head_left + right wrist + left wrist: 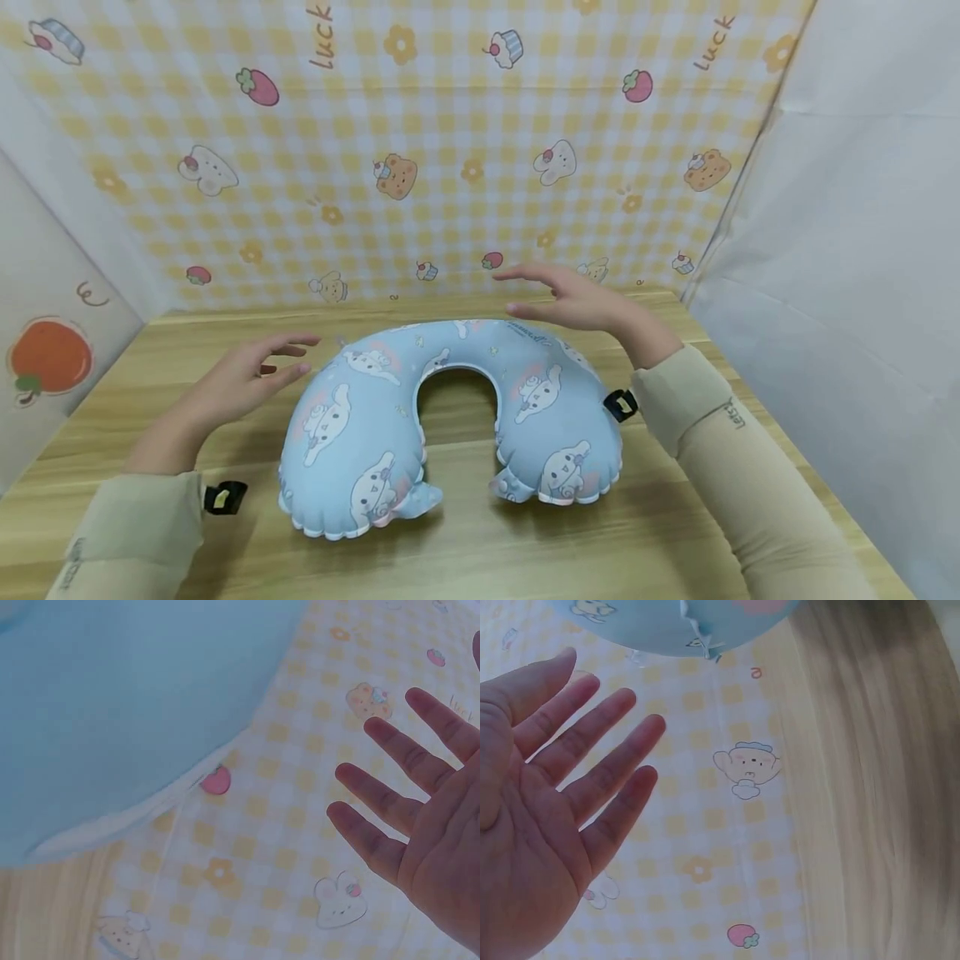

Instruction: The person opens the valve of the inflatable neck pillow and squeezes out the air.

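A puffed-up, light blue inflatable neck pillow [330, 433] with white puppy prints lies on the wooden table, its U opening toward me. Beside its upper left curve is my left hand [247, 375], fingers loosely extended and holding nothing. My right hand [570, 300] hovers above the pillow's far right curve, thumb apart from the fingers, also holding nothing. In the left wrist view the left hand [562, 787] shows spread fingers below the pillow's edge [660, 630]. The right wrist view has the right hand [427, 810] spread, apart from the blue pillow surface [135, 712].
A yellow checked backdrop [450, 100] with cartoon prints stands behind the wood-grain table [465, 550]. White panels [847, 208] rise at the right and left sides, the left one bearing an orange fruit print [51, 357]. Black wrist straps [225, 497] show at both cuffs.
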Action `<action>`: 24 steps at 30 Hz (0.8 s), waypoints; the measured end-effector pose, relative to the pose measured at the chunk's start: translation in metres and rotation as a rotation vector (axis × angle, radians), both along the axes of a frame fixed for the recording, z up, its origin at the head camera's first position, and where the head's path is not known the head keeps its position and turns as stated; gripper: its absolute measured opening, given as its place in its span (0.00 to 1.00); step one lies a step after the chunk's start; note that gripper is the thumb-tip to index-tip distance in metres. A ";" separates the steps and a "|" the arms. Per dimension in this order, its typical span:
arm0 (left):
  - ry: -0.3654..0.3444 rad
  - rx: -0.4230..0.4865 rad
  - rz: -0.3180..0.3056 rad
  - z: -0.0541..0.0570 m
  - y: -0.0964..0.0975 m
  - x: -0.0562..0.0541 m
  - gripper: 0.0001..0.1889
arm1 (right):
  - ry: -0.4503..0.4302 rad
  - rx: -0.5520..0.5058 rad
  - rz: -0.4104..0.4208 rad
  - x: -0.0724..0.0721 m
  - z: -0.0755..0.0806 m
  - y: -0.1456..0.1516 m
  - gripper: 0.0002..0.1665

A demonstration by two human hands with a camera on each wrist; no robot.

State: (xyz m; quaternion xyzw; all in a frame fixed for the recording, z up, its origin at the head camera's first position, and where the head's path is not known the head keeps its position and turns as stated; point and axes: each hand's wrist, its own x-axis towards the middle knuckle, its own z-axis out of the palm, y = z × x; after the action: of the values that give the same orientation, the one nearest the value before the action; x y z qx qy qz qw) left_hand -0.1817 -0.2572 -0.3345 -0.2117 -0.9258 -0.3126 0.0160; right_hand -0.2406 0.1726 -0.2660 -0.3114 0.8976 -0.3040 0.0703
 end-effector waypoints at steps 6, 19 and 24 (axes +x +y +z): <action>0.008 -0.004 0.003 0.005 0.005 -0.009 0.22 | -0.012 0.002 0.037 -0.004 0.012 -0.027 0.31; 0.003 -0.035 0.013 0.010 0.017 -0.026 0.20 | 0.009 0.042 0.153 -0.014 0.025 -0.076 0.32; 0.004 -0.037 0.003 0.008 0.019 -0.032 0.18 | -0.037 0.026 0.182 -0.017 0.019 -0.097 0.33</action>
State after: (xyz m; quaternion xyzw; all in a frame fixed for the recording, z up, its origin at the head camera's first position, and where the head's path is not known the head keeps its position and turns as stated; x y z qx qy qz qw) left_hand -0.2133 -0.2380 -0.3262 -0.2111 -0.9317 -0.2951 0.0144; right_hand -0.2571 0.0757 -0.2473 -0.3851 0.8680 -0.2904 0.1180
